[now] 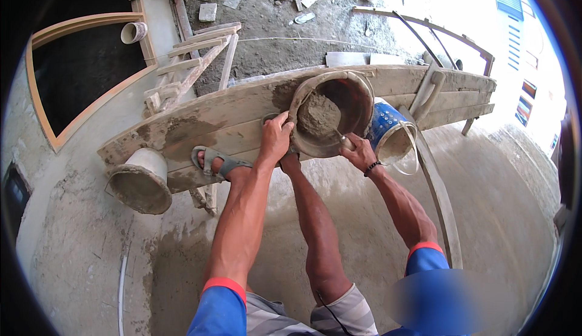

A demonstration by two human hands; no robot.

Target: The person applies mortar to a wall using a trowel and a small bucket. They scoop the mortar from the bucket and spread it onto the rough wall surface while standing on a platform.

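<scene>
A round dark bucket with grey wet mortar inside rests on a weathered plank platform at the centre. My left hand is closed on the bucket's left rim. My right hand grips the handle of a trowel, whose blade is mostly hidden in the bucket. My sandalled foot is on the plank left of the bucket, and my other foot is mostly hidden under it. A blue bucket lies tilted just right of the dark one.
A cement-crusted bucket sits at the plank's left end. A long board leans at the right. Behind are a wooden ladder-like frame, framed openings with a small container, and rough ground with scattered offcuts.
</scene>
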